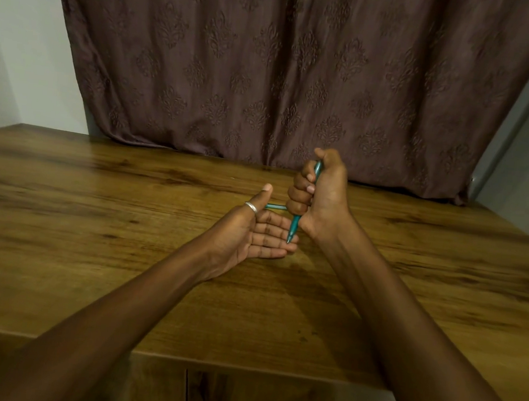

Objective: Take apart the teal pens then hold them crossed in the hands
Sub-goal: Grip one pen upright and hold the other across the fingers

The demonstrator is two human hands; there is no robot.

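Observation:
My right hand (320, 192) is a fist around a teal pen (294, 227) held nearly upright, its tip pointing down and its top end showing above the fingers. The tip rests close to the fingertips of my left hand (253, 234). That hand is flat, palm up, thumb raised, with a silver ring on the thumb. A second teal pen (275, 206) shows as a short horizontal piece between my left thumb and my right fist; I cannot tell which hand holds it. Both hands hover over the wooden table (95, 217).
A brown patterned curtain (268, 72) hangs behind the table's far edge. Pale walls stand at left and right. The table's front edge (242, 368) runs below my forearms.

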